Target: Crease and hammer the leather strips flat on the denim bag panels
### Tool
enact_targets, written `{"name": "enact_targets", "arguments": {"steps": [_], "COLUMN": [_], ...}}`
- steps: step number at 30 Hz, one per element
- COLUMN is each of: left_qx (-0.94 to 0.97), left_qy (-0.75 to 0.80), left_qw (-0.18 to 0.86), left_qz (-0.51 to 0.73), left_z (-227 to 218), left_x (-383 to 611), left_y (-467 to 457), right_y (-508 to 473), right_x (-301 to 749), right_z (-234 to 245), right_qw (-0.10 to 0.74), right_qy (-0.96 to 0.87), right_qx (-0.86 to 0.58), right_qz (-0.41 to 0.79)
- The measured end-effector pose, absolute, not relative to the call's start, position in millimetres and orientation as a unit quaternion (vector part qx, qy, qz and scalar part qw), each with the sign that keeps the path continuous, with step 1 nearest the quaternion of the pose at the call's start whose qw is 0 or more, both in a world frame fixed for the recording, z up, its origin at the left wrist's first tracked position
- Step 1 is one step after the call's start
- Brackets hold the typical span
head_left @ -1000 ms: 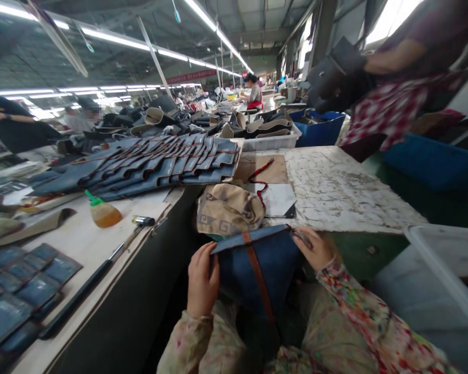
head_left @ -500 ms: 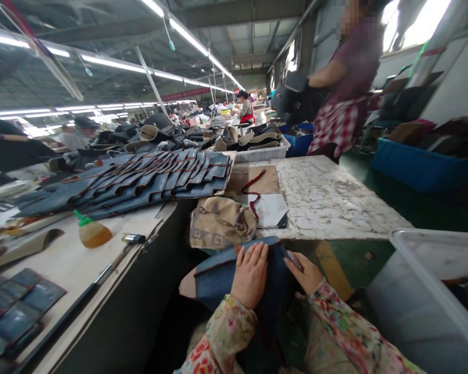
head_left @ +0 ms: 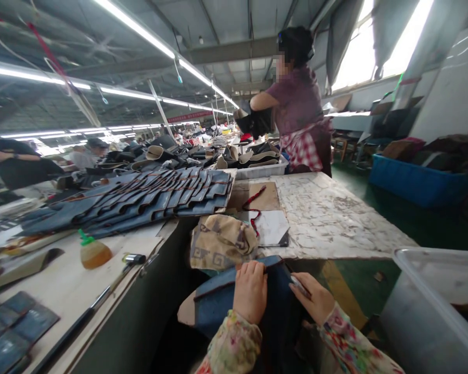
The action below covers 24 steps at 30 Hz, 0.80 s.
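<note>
A blue leather piece (head_left: 217, 295) with a dark raised seam and a pale tip at its left end lies low in front of me. My left hand (head_left: 251, 292) is closed on it, its fingers together and bent over the upper edge. Against the right side of the leather, my right hand (head_left: 315, 298) is closed around a small silvery tool (head_left: 300, 286). Most of that tool is hidden by my fingers, so its kind cannot be made out. Just beyond the leather sits a beige patterned cloth bundle (head_left: 224, 241).
On the left table are overlapping blue leather pieces (head_left: 167, 192), a green-tipped glue bottle (head_left: 94, 253) and a hammer (head_left: 134, 258). A white-topped table (head_left: 335, 218) lies ahead. A translucent bin (head_left: 421, 311) stands right, a blue bin (head_left: 421, 179) farther back. A co-worker (head_left: 300, 104) stands beyond.
My view has tilted up, so things sit lower. My left fingers have bent more over the leather's edge. The co-worker has moved left and away, carrying dark pieces.
</note>
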<state>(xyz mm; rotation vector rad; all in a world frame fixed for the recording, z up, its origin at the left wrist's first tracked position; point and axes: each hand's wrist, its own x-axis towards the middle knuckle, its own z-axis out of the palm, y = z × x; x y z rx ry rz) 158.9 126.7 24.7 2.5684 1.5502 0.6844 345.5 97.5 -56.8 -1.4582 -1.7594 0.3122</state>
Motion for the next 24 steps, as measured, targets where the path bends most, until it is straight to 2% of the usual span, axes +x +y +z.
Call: {"name": "enact_targets", "arguments": {"steps": [6,15,20,24], "left_qx": [0.831,0.844,0.861,0.869], "left_qy": [0.536,0.525,0.492,0.46], "left_qw": [0.035,0.015,-0.025,-0.062], "left_qz": [0.143,0.108,0.125,0.17], "left_z": [35.1,28.2,11.4,-11.0], "left_x": [171.7,184.5,193.5,197.6], "left_y": [137.1,137.1,125.5,119.5], "right_y": [86.8,80.5,79.8,77.8], "right_x": [348.9,349.6,350.1,352.7], "right_z": [-64.5,-68.8,-75.3,-74.3], "right_qw": [0.395,0.404,0.419,0.397], "right_qy": [-0.717,-0.721,-0.716,-0.722], "right_qx": [-0.566,-0.551,-0.546,-0.553], "right_qz": [0.093,0.117,0.117,0.125]}}
